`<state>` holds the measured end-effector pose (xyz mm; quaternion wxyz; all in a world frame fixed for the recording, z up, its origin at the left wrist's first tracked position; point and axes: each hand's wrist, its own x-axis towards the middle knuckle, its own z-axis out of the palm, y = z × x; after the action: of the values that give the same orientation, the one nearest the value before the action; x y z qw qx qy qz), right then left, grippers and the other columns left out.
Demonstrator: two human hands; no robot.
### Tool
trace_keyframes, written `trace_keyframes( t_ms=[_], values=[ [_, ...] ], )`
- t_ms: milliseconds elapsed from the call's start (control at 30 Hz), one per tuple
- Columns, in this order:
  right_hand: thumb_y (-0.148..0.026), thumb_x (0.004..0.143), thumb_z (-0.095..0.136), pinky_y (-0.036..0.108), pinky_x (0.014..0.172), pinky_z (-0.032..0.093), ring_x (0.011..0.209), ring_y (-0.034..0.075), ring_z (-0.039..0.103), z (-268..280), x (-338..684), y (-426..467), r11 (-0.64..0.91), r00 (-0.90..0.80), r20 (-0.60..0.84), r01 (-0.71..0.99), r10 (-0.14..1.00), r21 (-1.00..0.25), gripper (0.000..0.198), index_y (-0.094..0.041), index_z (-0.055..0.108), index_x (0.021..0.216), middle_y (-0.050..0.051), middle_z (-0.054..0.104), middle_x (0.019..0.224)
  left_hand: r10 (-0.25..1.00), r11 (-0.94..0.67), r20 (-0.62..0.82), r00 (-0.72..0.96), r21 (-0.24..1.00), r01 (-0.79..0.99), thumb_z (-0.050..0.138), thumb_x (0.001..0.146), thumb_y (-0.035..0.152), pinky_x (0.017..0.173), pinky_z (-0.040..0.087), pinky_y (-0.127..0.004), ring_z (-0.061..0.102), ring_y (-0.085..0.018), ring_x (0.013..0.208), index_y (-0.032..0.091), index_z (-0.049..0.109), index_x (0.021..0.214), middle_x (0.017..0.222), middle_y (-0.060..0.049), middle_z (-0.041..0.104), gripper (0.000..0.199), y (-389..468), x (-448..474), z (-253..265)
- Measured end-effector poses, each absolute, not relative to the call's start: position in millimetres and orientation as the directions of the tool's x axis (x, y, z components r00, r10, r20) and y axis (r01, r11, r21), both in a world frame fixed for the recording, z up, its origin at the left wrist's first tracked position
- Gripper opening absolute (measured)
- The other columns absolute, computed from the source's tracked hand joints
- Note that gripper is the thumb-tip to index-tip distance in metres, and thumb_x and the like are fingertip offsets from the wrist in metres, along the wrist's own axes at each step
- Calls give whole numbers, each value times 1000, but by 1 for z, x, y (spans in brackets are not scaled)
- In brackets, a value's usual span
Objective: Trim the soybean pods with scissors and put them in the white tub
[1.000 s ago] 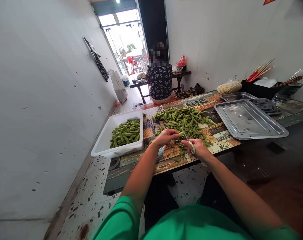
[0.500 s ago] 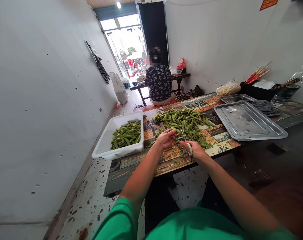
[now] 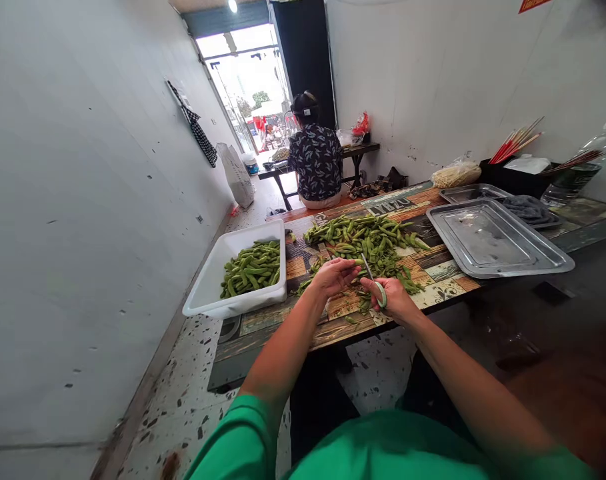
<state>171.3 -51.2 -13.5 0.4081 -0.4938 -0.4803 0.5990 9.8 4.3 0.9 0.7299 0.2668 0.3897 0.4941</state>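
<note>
My left hand (image 3: pixel 333 276) pinches a green bean pod (image 3: pixel 357 262) between thumb and fingertips, above the table. Close on its right, my right hand (image 3: pixel 395 299) grips a pair of scissors (image 3: pixel 381 294) by the pale green handles. The blades point up and away from me, pressed together, with their tips beside the pod's end. Beyond both hands lies a loose heap of green pods (image 3: pixel 353 230), with small trimmed bits scattered on the near side. To the left, a white plastic tub (image 3: pixel 235 307) holds many more pods (image 3: pixel 255 268).
Metal trays (image 3: pixel 503 243) sit on the patterned table (image 3: pixel 277 327) at right. Behind them are a black box (image 3: pixel 513 177) with skewers and a bag of pale sticks (image 3: pixel 456 175). A person (image 3: pixel 315 160) sits facing away at a farther table; a white wall (image 3: pixel 83 200) runs along the left.
The scissor blades have come together from slightly parted. My left hand has shifted a little to the right with the pod, nearer the blades.
</note>
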Motion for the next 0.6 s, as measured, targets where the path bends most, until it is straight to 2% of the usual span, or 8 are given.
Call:
trace_keyframes(
  t_ms=[133, 167, 233, 300, 367, 400, 467, 600],
  values=[
    [-59, 60, 75, 16, 26, 24, 33, 8, 47, -16, 182, -52, -254, -147, -237, -108, 960, -961, 47, -16, 59, 67, -3, 53, 44, 969, 228, -248, 13, 869, -439, 52, 73, 8, 61, 50, -21, 61, -10, 64, 13, 53, 74, 73, -5, 65, 5, 11, -1, 2],
    [-60, 60, 75, 16, 26, 25, 34, 8, 48, -17, 185, -52, -264, -143, -246, -130, 959, -956, 48, -15, 59, 68, -2, 54, 45, 977, 176, -206, -60, 928, -328, 52, 74, 10, 59, 48, -21, 58, -9, 60, 14, 54, 76, 72, -3, 64, 5, 13, -3, 1],
    [-59, 59, 76, 15, 25, 25, 34, 8, 48, -17, 191, -52, -277, -141, -256, -153, 956, -949, 48, -15, 60, 69, -2, 54, 45, 989, 48, -39, -145, 997, 58, 53, 76, 16, 60, 47, -22, 55, -9, 59, 16, 58, 81, 70, -1, 63, 7, 13, -6, -3],
    [-59, 59, 76, 15, 25, 25, 33, 8, 48, -19, 194, -51, -286, -145, -264, -155, 953, -946, 49, -15, 60, 70, -2, 53, 45, 989, -108, 146, -37, 859, 500, 57, 76, 22, 70, 48, -26, 57, -13, 69, 18, 64, 83, 74, -2, 64, 10, 12, -6, -9],
    [-59, 60, 76, 14, 24, 24, 33, 8, 48, -21, 196, -51, -294, -153, -272, -145, 950, -945, 48, -14, 60, 71, -2, 54, 45, 968, -246, 191, 162, 605, 758, 62, 74, 24, 81, 46, -29, 59, -17, 80, 19, 69, 83, 80, -5, 65, 13, 10, -4, -15],
    [-58, 60, 76, 14, 24, 24, 33, 8, 48, -22, 196, -51, -295, -159, -272, -141, 949, -945, 48, -14, 60, 71, -2, 54, 46, 955, -295, 170, 241, 505, 811, 63, 73, 23, 84, 45, -30, 59, -18, 84, 19, 71, 85, 84, -6, 66, 15, 10, -3, -17],
    [-58, 62, 75, 14, 24, 24, 33, 8, 49, -23, 196, -51, -297, -168, -274, -133, 947, -946, 47, -14, 60, 71, -2, 54, 46, 938, -345, 131, 320, 404, 847, 63, 73, 21, 86, 45, -30, 60, -19, 88, 19, 73, 87, 90, -7, 67, 17, 10, -1, -20],
    [-56, 64, 74, 14, 24, 25, 34, 8, 50, -27, 198, -51, -303, -194, -279, -108, 941, -947, 46, -14, 61, 73, -2, 55, 47, 949, -314, 154, 274, 475, 822, 55, 82, 26, 85, 46, -27, 61, -17, 89, 18, 74, 94, 96, -7, 69, 24, 11, -6, -15]
  ],
)
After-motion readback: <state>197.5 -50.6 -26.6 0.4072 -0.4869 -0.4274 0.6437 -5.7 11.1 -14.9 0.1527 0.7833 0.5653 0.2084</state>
